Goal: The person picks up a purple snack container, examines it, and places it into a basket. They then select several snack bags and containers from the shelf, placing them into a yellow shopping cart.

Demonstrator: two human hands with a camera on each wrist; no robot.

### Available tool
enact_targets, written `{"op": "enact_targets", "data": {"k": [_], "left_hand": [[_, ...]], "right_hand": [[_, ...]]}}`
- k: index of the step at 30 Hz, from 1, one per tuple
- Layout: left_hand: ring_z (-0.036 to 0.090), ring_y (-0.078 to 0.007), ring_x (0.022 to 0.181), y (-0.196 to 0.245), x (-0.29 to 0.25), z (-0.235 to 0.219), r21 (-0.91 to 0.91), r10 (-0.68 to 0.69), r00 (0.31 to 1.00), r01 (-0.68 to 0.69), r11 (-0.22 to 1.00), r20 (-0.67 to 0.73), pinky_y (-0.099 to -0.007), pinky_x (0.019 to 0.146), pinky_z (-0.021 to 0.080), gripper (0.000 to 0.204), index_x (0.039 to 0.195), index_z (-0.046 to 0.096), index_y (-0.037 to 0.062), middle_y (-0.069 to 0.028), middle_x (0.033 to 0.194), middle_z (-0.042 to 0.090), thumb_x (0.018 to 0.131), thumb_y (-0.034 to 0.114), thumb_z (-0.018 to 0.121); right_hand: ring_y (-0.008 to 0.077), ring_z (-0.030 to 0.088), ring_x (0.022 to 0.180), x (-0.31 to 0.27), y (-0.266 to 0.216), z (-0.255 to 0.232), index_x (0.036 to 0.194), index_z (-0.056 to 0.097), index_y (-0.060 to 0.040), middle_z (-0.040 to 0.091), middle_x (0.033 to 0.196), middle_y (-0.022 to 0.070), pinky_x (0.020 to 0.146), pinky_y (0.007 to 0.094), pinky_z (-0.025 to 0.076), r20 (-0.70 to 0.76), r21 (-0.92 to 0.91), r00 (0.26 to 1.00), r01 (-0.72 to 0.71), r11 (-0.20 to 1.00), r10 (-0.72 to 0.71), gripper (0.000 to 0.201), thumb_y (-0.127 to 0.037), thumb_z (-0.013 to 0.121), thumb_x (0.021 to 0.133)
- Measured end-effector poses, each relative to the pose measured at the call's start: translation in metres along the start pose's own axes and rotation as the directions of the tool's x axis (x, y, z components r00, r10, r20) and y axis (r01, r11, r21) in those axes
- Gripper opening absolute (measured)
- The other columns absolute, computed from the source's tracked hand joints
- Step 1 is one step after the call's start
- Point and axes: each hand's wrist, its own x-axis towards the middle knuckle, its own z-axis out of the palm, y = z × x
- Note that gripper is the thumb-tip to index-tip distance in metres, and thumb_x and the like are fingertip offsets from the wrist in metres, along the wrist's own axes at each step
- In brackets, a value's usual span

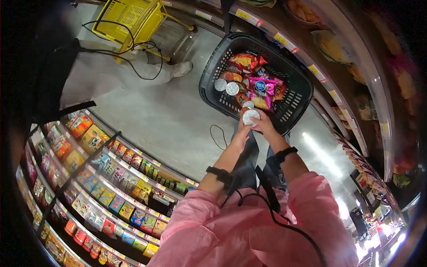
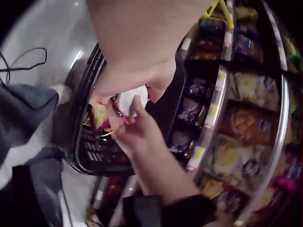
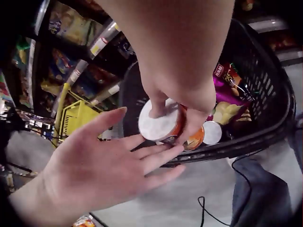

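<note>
A chip canister (image 1: pixel 251 117) with a white lid and red-orange side is held over the near rim of a black shopping basket (image 1: pixel 284 127). My right hand (image 3: pixel 182 97) grips it from above, one finger lying across the lid. Beside it my left hand (image 3: pixel 106 165) spreads with fingers straight, their tips at the canister's lower side. Inside the basket are more white-lidded canisters (image 1: pixel 232 88), a pink chip bag (image 1: pixel 261 89) and a red chip bag (image 1: pixel 247 61). Another white-lidded canister (image 3: pixel 211 133) shows just beyond the held one.
Shelves of snack bags (image 1: pixel 329 44) run along the right, close to the basket. Lower left stands a shelf of boxed and bagged snacks (image 1: pixel 126 209). A yellow basket (image 1: pixel 129 20) on a frame and another person's leg and shoe (image 1: pixel 182 69) are at upper left. A black cable (image 1: pixel 218 133) hangs above the floor.
</note>
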Motion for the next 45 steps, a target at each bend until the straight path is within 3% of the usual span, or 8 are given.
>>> {"op": "enact_targets", "data": {"k": [9,22,30,35,37,39,41,45], "left_hand": [[0.033,-0.0167,0.113,-0.02,0.06,-0.052,-0.043,-0.079,0.997,0.078,0.996,-0.027,-0.0395,0.092,0.024,0.071,0.133,0.015,0.0199,-0.0002,0.124,0.035,0.075,0.03,0.054],[0.049,-0.0145,0.098,-0.002,0.054,-0.035,0.021,-0.005,0.999,0.006,1.0,-0.049,-0.0357,0.087,0.029,0.05,0.125,0.034,0.0172,0.0003,0.115,0.048,0.079,0.029,0.046],[0.053,-0.0141,0.082,-0.02,0.043,-0.05,0.243,0.213,0.976,-0.195,0.95,-0.047,-0.0259,0.071,0.041,0.039,0.114,0.046,0.0077,-0.0028,0.094,0.056,0.078,0.02,0.049],[0.051,-0.0284,0.094,0.018,0.001,-0.075,0.878,0.419,0.877,-0.376,0.296,0.234,-0.0345,0.081,0.041,0.035,0.105,0.052,0.003,-0.0137,0.099,0.056,0.078,0.025,0.05],[0.05,-0.0302,0.097,0.03,-0.003,-0.093,0.904,0.423,0.866,-0.377,0.204,0.266,-0.036,0.083,0.04,0.035,0.105,0.052,0.0045,-0.0151,0.104,0.054,0.077,0.026,0.05],[0.05,-0.0299,0.099,0.05,-0.009,-0.105,0.907,0.477,0.831,-0.397,0.143,0.288,-0.0358,0.084,0.039,0.036,0.106,0.052,0.0054,-0.015,0.106,0.054,0.077,0.026,0.05],[0.049,-0.0298,0.1,0.069,-0.037,-0.105,0.927,0.478,0.841,-0.353,0.129,0.253,-0.0358,0.085,0.039,0.037,0.107,0.052,0.0057,-0.0152,0.108,0.053,0.076,0.026,0.049],[0.05,-0.03,0.099,0.088,-0.102,-0.084,0.946,0.495,0.833,-0.319,0.065,0.247,-0.0363,0.084,0.04,0.037,0.108,0.052,0.007,-0.0144,0.109,0.053,0.075,0.025,0.049]], "right_hand": [[0.0262,0.039,0.112,0.073,0.048,-0.018,0.119,0.043,-0.01,0.044,0.117,0.0131,0.092,0.0307,0.032,0.237,-0.679,0.887,0.443,0.586,-0.396,0.053,0.0,0.057,0.068],[0.0352,0.028,0.12,0.054,0.045,0.006,0.128,0.029,-0.0108,0.028,0.128,0.0224,0.095,0.0362,0.03,-0.127,-0.781,0.974,0.017,0.625,-0.186,0.064,-0.017,0.058,0.071],[0.0188,0.056,0.071,-0.002,0.058,-0.08,0.103,0.054,-0.0044,0.057,0.079,0.0081,0.064,0.0301,0.044,0.191,-0.765,0.966,0.257,0.591,-0.173,0.029,-0.017,0.055,0.077],[0.0122,0.051,0.062,-0.086,0.049,-0.159,0.095,0.054,-0.0037,0.057,0.076,0.0038,0.054,0.0263,0.042,0.027,-0.512,0.982,0.174,0.841,-0.187,0.019,-0.014,0.051,0.079],[0.02,0.059,0.068,-0.122,0.058,-0.202,0.096,0.057,-0.0084,0.06,0.077,0.0091,0.06,0.0293,0.046,-0.034,-0.584,0.953,0.227,0.78,-0.303,0.023,-0.012,0.057,0.074],[0.0204,0.058,0.062,-0.113,0.112,-0.284,0.094,0.056,-0.007,0.06,0.077,0.0081,0.053,0.0302,0.046,0.138,-0.968,0.883,0.216,0.126,-0.449,0.019,-0.01,0.053,0.075],[0.0204,0.058,0.062,-0.19,0.087,-0.261,0.09,0.056,-0.0059,0.059,0.078,0.0083,0.053,0.0328,0.047,-0.346,-0.471,0.93,-0.057,0.88,-0.125,0.017,-0.014,0.051,0.076],[0.0205,0.058,0.066,-0.241,0.114,-0.272,0.089,0.056,-0.0057,0.058,0.077,0.0092,0.056,0.037,0.047,-0.457,-0.297,0.884,-0.048,0.954,-0.098,0.022,-0.022,0.052,0.076]]}}
